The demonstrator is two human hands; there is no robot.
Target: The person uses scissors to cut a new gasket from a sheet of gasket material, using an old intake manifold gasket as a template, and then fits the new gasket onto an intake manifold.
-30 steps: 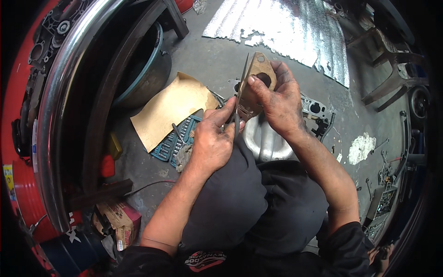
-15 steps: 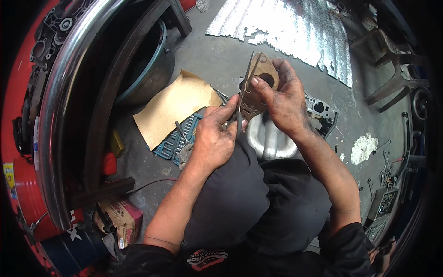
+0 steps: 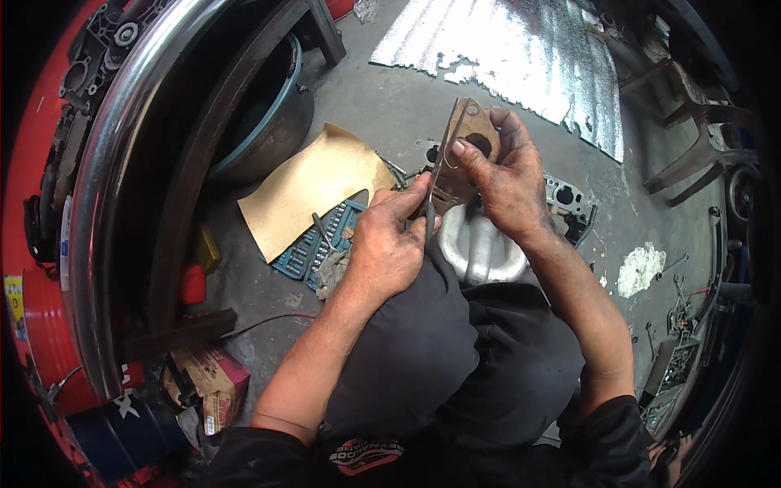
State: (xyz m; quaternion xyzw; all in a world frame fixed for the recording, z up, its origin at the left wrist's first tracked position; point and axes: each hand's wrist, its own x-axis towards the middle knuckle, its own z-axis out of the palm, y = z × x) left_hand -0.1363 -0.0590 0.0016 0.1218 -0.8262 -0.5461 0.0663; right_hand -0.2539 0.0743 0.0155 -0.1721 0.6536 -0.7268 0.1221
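My left hand point(image 3: 384, 244) is closed round the handles of a pair of scissors point(image 3: 440, 167), their blades pointing up and away from me. The blades lie along the left edge of a brown gasket point(image 3: 469, 116) with a large round hole and a smaller bolt hole. My right hand point(image 3: 514, 195) pinches that gasket from the right, thumb on its face and fingers behind it. Both hands are held above my knees. Below the gasket, a silver pipe-shaped manifold point(image 3: 478, 250) stands by my legs. A flat metal flange point(image 3: 563, 193) shows beyond my right wrist.
To the left, a tan sheet of gasket paper point(image 3: 313, 183) partly covers a teal socket set point(image 3: 305, 254), with a grey rag point(image 3: 332, 275) beside it. A large tub point(image 3: 281, 122) sits under a metal frame. Silver corrugated sheeting point(image 3: 521, 57), a chair point(image 3: 700, 130) and scattered tools point(image 3: 679, 313) lie farther out.
The scissor blades have come closer together along the gasket's edge. Both hands, with scissors and gasket, sit slightly lower and farther right in view; the surroundings have shifted a little too.
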